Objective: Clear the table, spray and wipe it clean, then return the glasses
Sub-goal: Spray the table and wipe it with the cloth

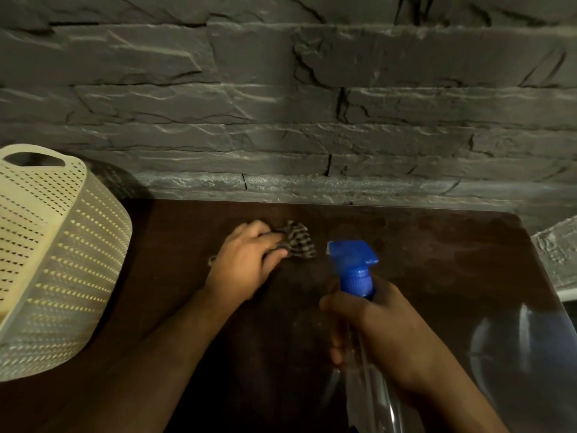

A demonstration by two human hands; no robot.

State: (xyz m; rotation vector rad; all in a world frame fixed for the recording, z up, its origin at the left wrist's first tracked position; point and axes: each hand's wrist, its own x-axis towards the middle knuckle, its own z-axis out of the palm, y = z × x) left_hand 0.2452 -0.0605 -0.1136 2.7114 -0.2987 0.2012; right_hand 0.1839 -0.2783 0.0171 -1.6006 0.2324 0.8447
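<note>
The person leans over a dark brown desk [437, 251] that sits flush against a rough grey stone wall [281, 104]. Their left hand [246, 260] is pressed down on a small checked cloth [296, 240], fingers [274, 254] curled over its near end so that the bunched fabric sticks out past the fingertips toward the wall; the cloth lies flat on the desk, a little left of the middle and nearer the wall than the front edge. The right hand [384, 335] is wrapped tightly round the neck of a clear spray bottle [368, 385], held just above the desk on the near side, with the blue trigger head [352, 260] pointing away toward the wall and slightly left, close beside the cloth but not touching it. The thumb and fingers close fully round the neck; whether a finger is on the trigger itself I cannot tell from here. The bottle's clear body tilts back toward the person and runs out of sight at the bottom. At the left edge stands a cream perforated plastic basket [56, 260] with a handle cut-out at its rim, tilted in this wide view, well apart from both hands. The right part of the desk shows a glossy sheen with pale reflections.
</note>
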